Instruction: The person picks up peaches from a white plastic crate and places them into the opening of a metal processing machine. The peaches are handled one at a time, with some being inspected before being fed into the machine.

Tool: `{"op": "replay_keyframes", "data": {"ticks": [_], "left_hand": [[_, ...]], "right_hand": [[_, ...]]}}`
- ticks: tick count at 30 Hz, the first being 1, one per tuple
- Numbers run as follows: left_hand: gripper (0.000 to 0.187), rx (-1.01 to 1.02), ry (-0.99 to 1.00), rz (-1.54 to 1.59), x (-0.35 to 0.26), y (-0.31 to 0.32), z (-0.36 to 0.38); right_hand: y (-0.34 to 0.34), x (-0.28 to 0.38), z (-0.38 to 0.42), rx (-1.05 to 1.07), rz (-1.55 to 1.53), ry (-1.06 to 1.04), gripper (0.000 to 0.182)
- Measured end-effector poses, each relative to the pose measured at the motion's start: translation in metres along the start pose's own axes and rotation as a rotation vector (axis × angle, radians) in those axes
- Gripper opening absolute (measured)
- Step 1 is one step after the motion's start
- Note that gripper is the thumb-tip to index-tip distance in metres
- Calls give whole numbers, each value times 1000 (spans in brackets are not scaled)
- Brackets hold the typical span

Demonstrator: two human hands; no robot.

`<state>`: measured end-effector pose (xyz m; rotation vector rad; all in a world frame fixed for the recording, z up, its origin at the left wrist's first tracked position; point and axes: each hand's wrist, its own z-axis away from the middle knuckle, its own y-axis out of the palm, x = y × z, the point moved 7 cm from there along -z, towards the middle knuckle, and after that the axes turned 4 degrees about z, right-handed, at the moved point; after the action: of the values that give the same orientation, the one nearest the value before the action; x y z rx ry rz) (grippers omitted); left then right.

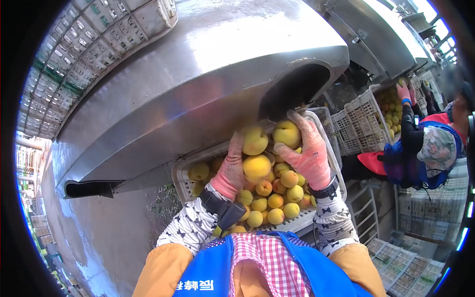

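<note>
Yellow and orange peaches (275,201) fill a white plastic crate (324,126) under the opening of a metal chute. My left hand (231,167), in a pink glove, is curved against the left side of the raised peaches, touching a large yellow peach (255,140); a second yellow peach (257,168) lies just below it. My right hand (308,150), also gloved in pink, has its thumb and fingers around a yellow-green peach (286,133) near the chute's mouth.
A curved metal machine (198,74) stands in front, with its dark chute opening (297,89) above the crate. A white crate (99,54) rests on it at upper left. At right a co-worker (420,143) handles fruit by another crate (366,121). A metal rack (365,213) stands nearby.
</note>
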<state>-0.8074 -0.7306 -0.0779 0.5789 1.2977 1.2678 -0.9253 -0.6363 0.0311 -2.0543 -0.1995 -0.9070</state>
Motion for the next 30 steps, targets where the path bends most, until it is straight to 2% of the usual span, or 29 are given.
{"op": "replay_keyframes", "data": {"ticks": [2, 3, 5, 6, 8, 9, 11, 12, 13, 15, 17, 18, 19, 21, 22, 23, 25, 26, 27, 28, 29, 30], "left_hand": [[73, -32, 15, 22, 1, -8, -4], [73, -28, 15, 15, 3, -15, -6], [77, -5, -34, 29, 5, -25, -3], [77, -14, -34, 22, 5, -27, -3], [85, -247, 13, -107, 7, -30, 4], [85, -247, 11, -109, 6, -27, 6], [88, -60, -85, -48, 6, -9, 3], [88, -56, -76, -45, 4, -11, 1], [90, -17, -123, 67, 8, -12, -3], [92, 20, -167, 190, 13, -9, -7], [97, 6, -50, -247, 5, 6, -9], [99, -47, -55, -195, 6, 15, -7], [99, -35, -55, -199, 6, 16, -10], [95, 17, -235, -69, 15, 11, -9], [89, 21, -272, -14, 23, -13, -12], [89, 20, -278, -20, 28, -9, -3], [82, -192, 125, -438, 4, -8, 9], [78, -254, -44, -175, 17, -22, 5], [78, -257, -49, -176, 19, -36, 2], [71, -214, -89, -23, 26, -52, 5], [65, -164, -121, 128, 33, -66, 3], [61, -235, 76, -293, 25, -87, 3]], "right_hand": [[13, -32, -21, -245, 61, 67, 70], [26, -40, -28, -253, 59, 66, 70], [51, -62, -40, -239, 363, 297, 75], [63, -69, -58, -237, 352, 303, 75], [99, -85, -83, 123, 649, 343, 63], [92, -87, -81, 122, 648, 346, 63], [41, -50, -90, -177, 246, 99, 69], [16, -29, -76, -246, 15, 60, 73], [2, -15, -63, -221, -162, 12, 75], [10, 1, -34, 100, -248, -49, 77], [42, 2, -6, 300, -144, -103, 78], [48, -9, 3, 189, -395, 62, 69], [48, -9, -1, 180, -388, 56, 69], [28, -16, -11, -132, -101, 110, 65], [22, -21, -20, -298, 60, 77, 65], [31, -34, -27, -305, 59, 83, 65], [56, -63, -45, -274, 395, 77, 71], [72, -74, -62, -279, 398, 79, 71], [94, -90, -80, -213, 468, 203, 58], [107, -102, -82, -135, 533, 336, 44], [96, -97, -82, -131, 530, 344, 44], [74, -79, -87, -145, 335, 225, 47]]}}
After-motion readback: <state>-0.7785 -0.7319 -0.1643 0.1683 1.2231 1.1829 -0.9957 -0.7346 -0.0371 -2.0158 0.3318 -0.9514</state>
